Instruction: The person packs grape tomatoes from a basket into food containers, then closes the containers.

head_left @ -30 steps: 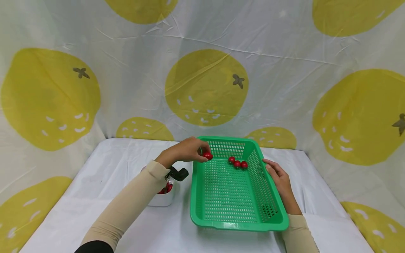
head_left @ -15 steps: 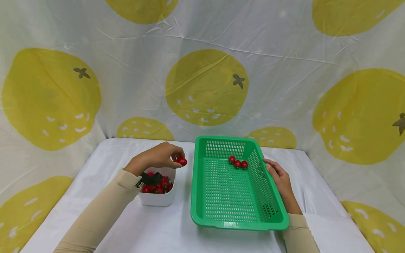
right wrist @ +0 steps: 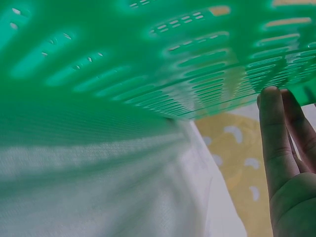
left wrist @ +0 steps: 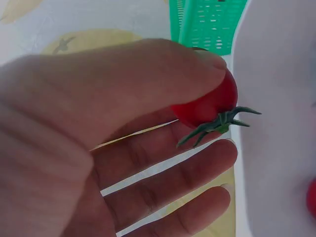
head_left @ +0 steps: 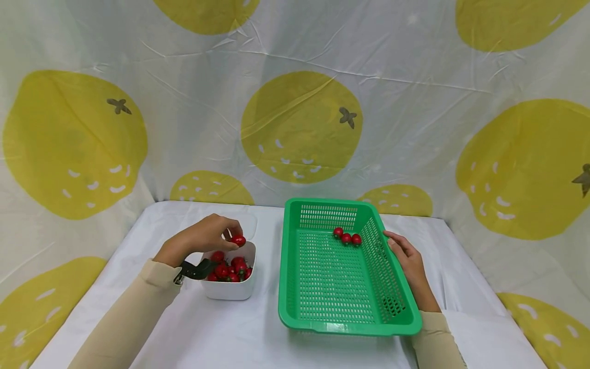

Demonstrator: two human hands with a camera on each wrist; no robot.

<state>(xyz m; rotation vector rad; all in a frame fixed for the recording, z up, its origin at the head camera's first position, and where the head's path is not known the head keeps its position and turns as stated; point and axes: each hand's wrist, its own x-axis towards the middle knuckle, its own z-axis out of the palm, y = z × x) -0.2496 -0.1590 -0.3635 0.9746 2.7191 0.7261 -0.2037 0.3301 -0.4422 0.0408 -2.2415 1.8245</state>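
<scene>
My left hand (head_left: 208, 236) pinches a cherry tomato (head_left: 238, 240) between thumb and fingers, above the back of a white square container (head_left: 229, 292). In the left wrist view, this tomato (left wrist: 210, 106) shows its green stem, with the other fingers spread below it. Several red tomatoes (head_left: 232, 270) lie inside the container. My right hand (head_left: 410, 264) rests against the right rim of a green perforated basket (head_left: 350, 328). In the right wrist view, its straight fingers (right wrist: 276, 133) touch the basket's outer wall. Three tomatoes (head_left: 346, 239) sit together toward the basket's back right.
A clear lid (head_left: 249, 225) lies behind the white container, partly covered by my left hand. White cloth (head_left: 265, 338) covers the table. A curtain (head_left: 301, 51) printed with big yellow fruit stands along the back and sides.
With the tomato still pinched, my left hand has moved left from the basket's left edge to above the white container. My right hand and the basket have stayed almost in place.
</scene>
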